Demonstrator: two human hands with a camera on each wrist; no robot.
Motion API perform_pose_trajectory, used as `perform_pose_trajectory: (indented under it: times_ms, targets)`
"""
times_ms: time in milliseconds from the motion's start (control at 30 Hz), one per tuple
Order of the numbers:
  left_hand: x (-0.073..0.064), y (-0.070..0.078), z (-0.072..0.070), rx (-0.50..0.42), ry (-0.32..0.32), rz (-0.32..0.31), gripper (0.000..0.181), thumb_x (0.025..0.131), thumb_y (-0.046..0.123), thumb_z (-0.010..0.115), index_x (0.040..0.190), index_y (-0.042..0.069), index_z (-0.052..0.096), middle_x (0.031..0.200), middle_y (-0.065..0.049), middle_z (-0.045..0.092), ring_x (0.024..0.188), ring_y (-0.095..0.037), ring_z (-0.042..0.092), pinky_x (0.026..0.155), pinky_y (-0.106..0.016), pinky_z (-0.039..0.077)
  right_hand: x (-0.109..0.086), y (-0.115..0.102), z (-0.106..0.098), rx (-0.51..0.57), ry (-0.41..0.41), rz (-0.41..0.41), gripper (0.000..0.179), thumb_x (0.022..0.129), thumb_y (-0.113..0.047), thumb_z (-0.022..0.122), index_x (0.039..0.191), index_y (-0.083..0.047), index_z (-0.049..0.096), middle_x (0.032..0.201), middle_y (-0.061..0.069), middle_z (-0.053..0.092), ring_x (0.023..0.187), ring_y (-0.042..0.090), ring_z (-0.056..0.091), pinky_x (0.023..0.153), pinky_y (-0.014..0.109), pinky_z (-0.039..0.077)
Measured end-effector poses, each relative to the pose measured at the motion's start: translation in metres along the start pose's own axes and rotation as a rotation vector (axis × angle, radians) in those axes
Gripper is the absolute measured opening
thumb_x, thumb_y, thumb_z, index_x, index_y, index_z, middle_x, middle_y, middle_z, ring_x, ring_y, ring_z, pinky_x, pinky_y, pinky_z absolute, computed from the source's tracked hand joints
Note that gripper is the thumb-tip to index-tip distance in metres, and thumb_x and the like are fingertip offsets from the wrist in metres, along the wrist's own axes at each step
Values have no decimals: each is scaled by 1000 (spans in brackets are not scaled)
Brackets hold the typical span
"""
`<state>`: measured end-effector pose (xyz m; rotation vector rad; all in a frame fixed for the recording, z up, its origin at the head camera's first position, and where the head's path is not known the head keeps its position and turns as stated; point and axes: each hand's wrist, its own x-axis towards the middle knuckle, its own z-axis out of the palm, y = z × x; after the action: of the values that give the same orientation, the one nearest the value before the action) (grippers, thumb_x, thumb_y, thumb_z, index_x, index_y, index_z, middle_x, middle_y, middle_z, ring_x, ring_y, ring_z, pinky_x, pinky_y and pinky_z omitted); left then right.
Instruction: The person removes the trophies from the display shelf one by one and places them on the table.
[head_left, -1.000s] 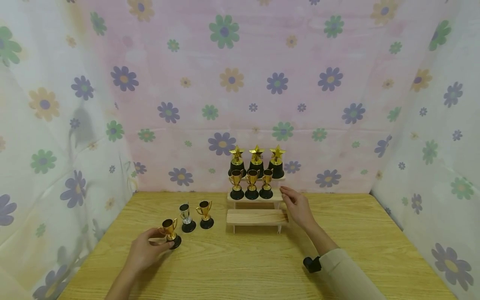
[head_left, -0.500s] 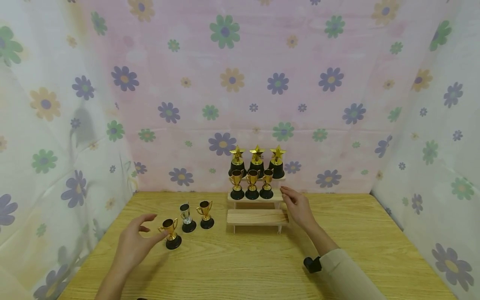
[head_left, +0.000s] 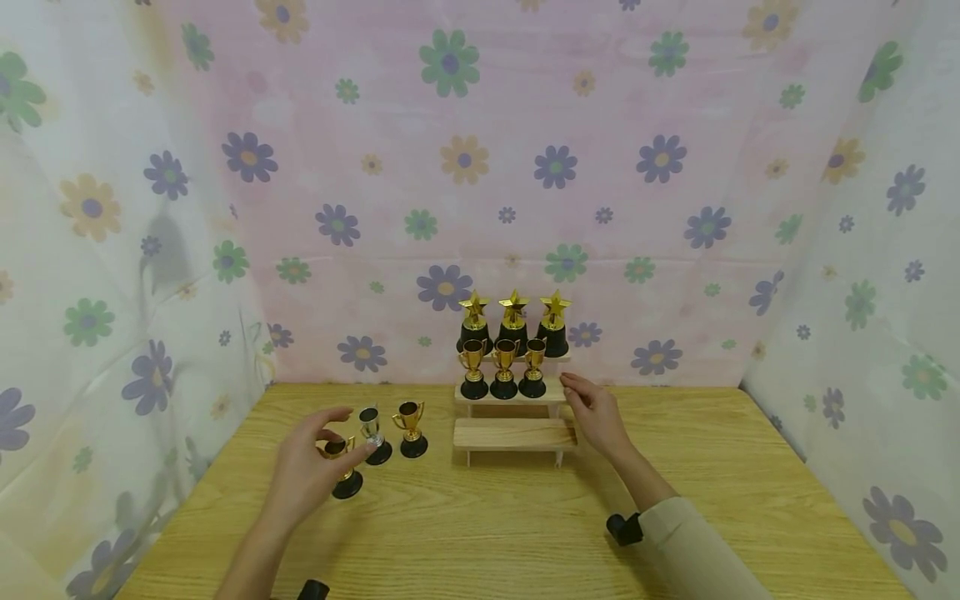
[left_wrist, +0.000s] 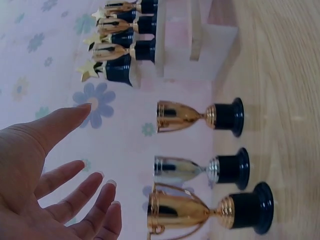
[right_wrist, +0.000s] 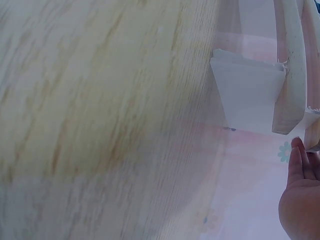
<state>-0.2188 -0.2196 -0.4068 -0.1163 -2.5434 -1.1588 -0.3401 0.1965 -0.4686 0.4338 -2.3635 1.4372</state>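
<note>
A: Head view. What occupies the table (head_left: 525, 517)?

B: Three loose trophy cups stand upright at its left half: a near gold cup (head_left: 341, 467), a silver cup (head_left: 372, 435) behind it and a far gold cup (head_left: 411, 429) to the right of that. A wooden stepped stand (head_left: 513, 417) sits at the back centre; its top step carries three star trophies (head_left: 513, 321), its middle step three gold cups (head_left: 504, 367), and its lowest step is bare.

A: And the hands?

B: The left hand (head_left: 311, 467) hovers over the near gold cup, fingers spread and lightly bent around the bowl; whether they touch it cannot be told here. The right hand (head_left: 596, 412) lies at the right end of the stand, fingers straight and together, against the edge of the middle step.

A: Left wrist view?

B: The left hand (left_wrist: 47, 185) is spread, palm facing the cups, holding nothing. The near gold cup (left_wrist: 210, 210) is just beside the fingertips (left_wrist: 112, 210) with a small gap. The silver cup (left_wrist: 202, 169) and far gold cup (left_wrist: 200, 116) stand beyond it in line, each on a black base, and the stand's trophies appear past them.

A: Right wrist view?

B: The table top (right_wrist: 100, 115) fills most of the frame, blurred. The stand (right_wrist: 260, 97) shows from its end, and the right hand (right_wrist: 300, 200) has its straight, closed fingertips at the step's edge.
</note>
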Motion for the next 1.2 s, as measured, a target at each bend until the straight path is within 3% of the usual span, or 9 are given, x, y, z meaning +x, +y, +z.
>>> perform_pose_trajectory:
  times_ms: [267,467,833,1200]
  targets:
    - [9,18,21,-67,-40,58,60,85,24,87,137,7,61,128,-14,63,102,-30,62,74,-32,51,0,0,-1,-11,0,-7,33,107,-5,53,135,8,62,145,26,55,127,39,59,99,46,52]
    - [18,28,36,-105,-79,41,63,85,27,87,139,9,61,128,-12,63,101,-26,61,76,-33,50,0,0,-1,-20,-1,1,33,106,-6,54,135,9,61,145,25,54,128,39,59,99,47,52]
    - [36,35,63,-171,-90,77,58,83,19,87,135,8,63,125,-14,65,100,-34,65,73,-34,55,0,-1,-3,-9,6,5,33,106,-6,54,135,8,61,145,26,55,129,38,58,100,48,51]
    - [53,42,90,-189,-111,73,56,88,23,83,137,7,62,123,-13,65,99,-29,64,77,-40,54,-2,1,-2,-16,5,1,33,106,-7,55,135,7,62,145,24,55,128,38,59,99,48,52]
